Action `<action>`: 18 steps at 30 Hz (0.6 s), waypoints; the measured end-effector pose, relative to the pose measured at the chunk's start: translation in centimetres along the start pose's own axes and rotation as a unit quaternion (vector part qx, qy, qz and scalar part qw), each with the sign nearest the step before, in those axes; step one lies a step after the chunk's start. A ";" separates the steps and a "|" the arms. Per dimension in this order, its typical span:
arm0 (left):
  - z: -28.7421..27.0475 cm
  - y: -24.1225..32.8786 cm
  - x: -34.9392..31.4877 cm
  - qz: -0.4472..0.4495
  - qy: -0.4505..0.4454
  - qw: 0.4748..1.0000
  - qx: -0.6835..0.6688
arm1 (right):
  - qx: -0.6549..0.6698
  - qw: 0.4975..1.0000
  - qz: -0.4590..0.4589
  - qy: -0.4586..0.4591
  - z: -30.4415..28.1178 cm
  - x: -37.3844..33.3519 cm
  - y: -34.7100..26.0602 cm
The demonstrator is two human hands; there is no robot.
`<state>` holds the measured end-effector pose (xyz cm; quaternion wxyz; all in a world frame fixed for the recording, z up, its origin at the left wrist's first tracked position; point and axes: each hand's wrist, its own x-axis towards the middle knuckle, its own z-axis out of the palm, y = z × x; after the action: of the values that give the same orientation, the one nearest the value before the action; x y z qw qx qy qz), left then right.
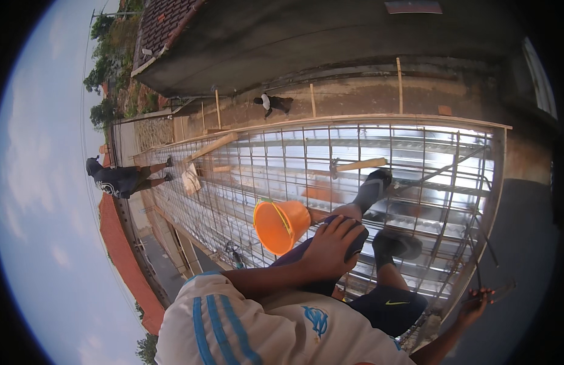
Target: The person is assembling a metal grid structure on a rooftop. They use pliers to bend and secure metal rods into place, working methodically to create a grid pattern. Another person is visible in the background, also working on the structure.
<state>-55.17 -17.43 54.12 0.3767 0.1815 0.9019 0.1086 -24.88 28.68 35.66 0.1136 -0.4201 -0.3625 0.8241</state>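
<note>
My left hand (335, 243) lies on my bent knee, its fingers spread flat over the dark shorts. At the lower right my right hand (476, 304) is closed around a slim dark thing, whose kind I cannot make out. Near that hand, a dark bar (486, 243) sticks out past the edge of the rebar mesh (282, 146). Left of my knee, an orange bucket (283, 226) with a yellow rim and handle stands tilted in view. A hammer (360, 165) with a wooden handle lies on the mesh beyond my feet.
The mesh runs over shiny metal decking, bordered by a wooden edge board (318, 125). A loose plank (210, 146) lies across it. A person in dark clothes (120, 179) stands at the far left; another (273, 104) is beyond the board. A dark wall (330, 36) rises alongside.
</note>
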 end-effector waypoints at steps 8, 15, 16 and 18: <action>0.4 -0.1 2.3 -0.007 0.046 0.998 -0.047 | 0.015 0.999 -0.036 0.033 -2.2 0.1 1.5; 2.2 -1.9 6.3 0.075 0.164 0.979 -0.101 | -0.008 0.993 -0.118 -0.018 -7.8 1.7 2.8; 2.5 -2.1 6.8 0.088 0.174 0.976 -0.101 | -0.010 0.991 -0.131 -0.018 -7.9 2.0 3.1; 3.5 -2.1 8.0 0.127 0.190 0.968 -0.105 | -0.015 0.986 -0.164 -0.011 -7.5 1.4 3.4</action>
<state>-58.37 -15.88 45.80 0.1983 0.2298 0.9100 0.2823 -19.51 30.70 29.55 0.2374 -0.3477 -0.4399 0.7933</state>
